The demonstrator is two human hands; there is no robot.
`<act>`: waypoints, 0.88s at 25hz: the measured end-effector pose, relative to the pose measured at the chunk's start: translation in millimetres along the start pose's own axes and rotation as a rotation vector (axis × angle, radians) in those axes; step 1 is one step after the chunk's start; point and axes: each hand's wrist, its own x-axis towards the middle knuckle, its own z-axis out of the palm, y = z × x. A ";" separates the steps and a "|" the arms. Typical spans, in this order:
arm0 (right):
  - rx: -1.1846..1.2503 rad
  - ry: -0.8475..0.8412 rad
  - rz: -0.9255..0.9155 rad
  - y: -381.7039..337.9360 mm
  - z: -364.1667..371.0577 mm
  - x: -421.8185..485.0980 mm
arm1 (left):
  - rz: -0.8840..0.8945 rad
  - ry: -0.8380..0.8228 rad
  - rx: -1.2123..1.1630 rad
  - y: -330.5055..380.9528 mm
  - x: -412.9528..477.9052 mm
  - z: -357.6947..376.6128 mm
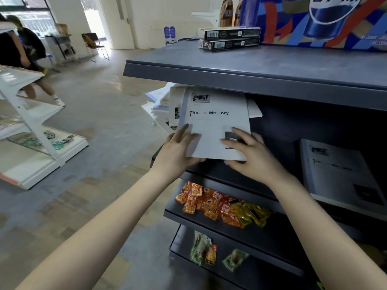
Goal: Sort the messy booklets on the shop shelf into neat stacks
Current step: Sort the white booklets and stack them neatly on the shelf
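A white booklet titled "Time & Memory" (pixel 213 122) juts out from under the top board of a dark grey shelf unit (pixel 251 78). My left hand (pixel 178 151) grips its lower left corner. My right hand (pixel 251 155) holds its lower right edge, fingers spread over the cover. Behind and left of it, a messy pile of booklets (pixel 161 101) lies askew and overhangs the shelf end. At the right of the same shelf sits a neat stack of booklets (pixel 339 172) with the same cover.
Two long dark boxes (pixel 229 38) lie on the top board before a blue poster (pixel 326 19). Red and yellow snack packets (pixel 219 206) and green packets (pixel 201 248) fill the lower shelves. A white shelf rack (pixel 33 130) stands left; a person (pixel 23 51) walks at far left.
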 end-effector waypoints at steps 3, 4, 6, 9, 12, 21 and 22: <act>0.065 0.101 -0.047 6.8 13.2 -8.1 | -0.005 0.011 0.016 4.3 -6.8 9.1; 0.077 0.127 -0.053 9.0 16.3 -10.5 | 0.002 0.034 0.019 6.0 -8.0 12.9; 0.095 0.160 -0.054 10.9 20.3 -14.0 | 0.005 0.082 -0.006 11.6 -8.7 18.4; 0.098 0.247 -0.072 17.4 22.3 -20.7 | 0.064 0.177 -0.044 19.0 -7.1 28.9; 0.087 0.372 -0.108 33.0 17.9 -34.1 | 0.128 0.202 -0.081 30.3 -4.3 42.4; -0.033 0.571 -0.005 99.0 -13.7 -111.5 | 0.348 0.084 -0.125 111.4 19.1 100.0; -0.050 0.584 0.021 108.1 -18.1 -123.7 | 0.360 0.066 -0.151 125.4 19.1 108.2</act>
